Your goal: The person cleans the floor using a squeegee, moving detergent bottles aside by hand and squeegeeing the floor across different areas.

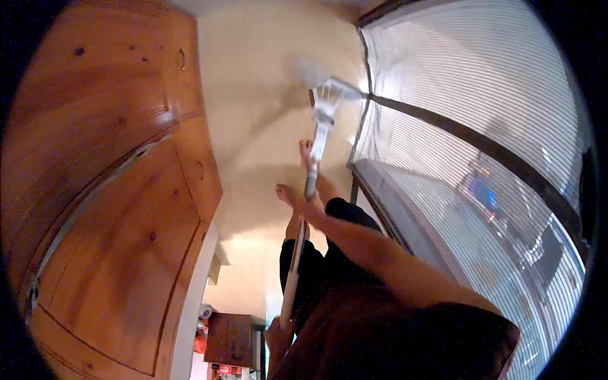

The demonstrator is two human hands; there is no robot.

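Mop (318, 140) is mid-view on my head feed, slanting from the bottom up to the top centre. Its head (332, 95) is pale, fork-ribbed and motion-blurred, over the floor (247, 63) close to the ribbed panels (443, 57). Can't tell if it touches floor or panel. White blur just left of the head, can't make out what it is.

Right hand (311, 208) is curled round the pole partway down, no gap I can see; fingers small and soft in detail. Left hand (278, 335) is low, at the pole's near end by the light grip (290, 296); it looks wrapped on, but I can't see all the fingers.

Two bare feet on the floor, one (285, 194) left of the pole, the other (306, 151) just by it farther up. Dark shorts (345, 212), dark top (392, 335).

Outward: knotty wood doors (114, 126) fill the left. Ribbed translucent panels on the right, dark bar (468, 130) across them, blue patch (484, 193) showing through. Brown box (229, 339) lower left, red items beside it, too small to identify.
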